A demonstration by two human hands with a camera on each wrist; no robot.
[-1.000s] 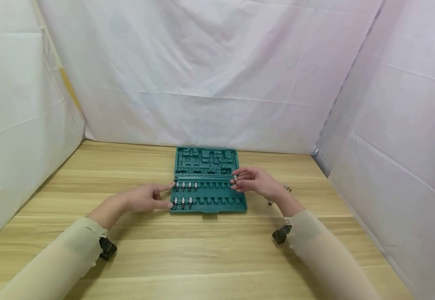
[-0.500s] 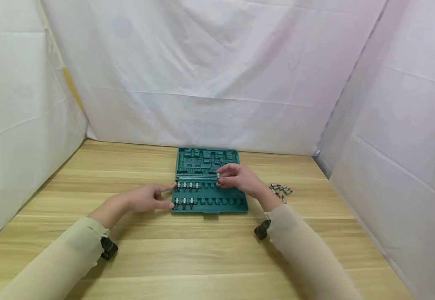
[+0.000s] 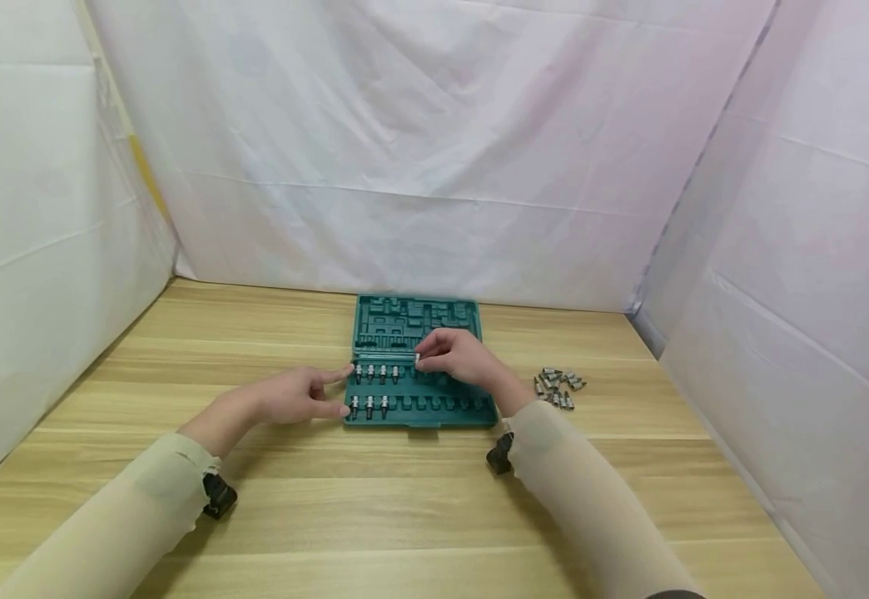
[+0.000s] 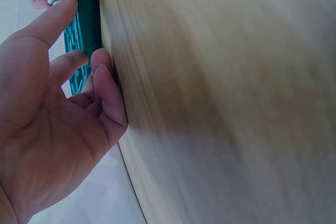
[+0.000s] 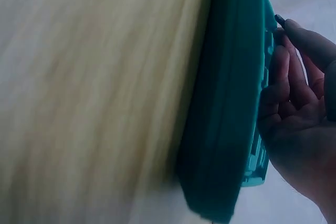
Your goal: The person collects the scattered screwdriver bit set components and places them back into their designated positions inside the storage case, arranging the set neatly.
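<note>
A teal socket case (image 3: 434,387) lies unfolded on the wooden table, with silver bit sockets (image 3: 369,407) seated at the left of its two rows. My left hand (image 3: 292,396) touches the case's left edge with thumb and index finger spread; its other fingers bend loosely in the left wrist view. Over the upper row, just right of the seated sockets, my right hand (image 3: 460,359) pinches a small bit socket (image 3: 417,358) between thumb and fingertips. The dark tip of that bit socket (image 5: 280,20) sticks out past the thumb in the right wrist view.
A loose pile of bit sockets (image 3: 558,387) lies on the table (image 3: 374,516) to the right of the case. The moulded lid (image 3: 419,312) lies flat at the back. White cloth walls (image 3: 404,150) stand behind and on both sides.
My right hand has moved left across the case with the bit socket, from its right side to beside the seated sockets. The loose pile has come into full view. The left hand stays put.
</note>
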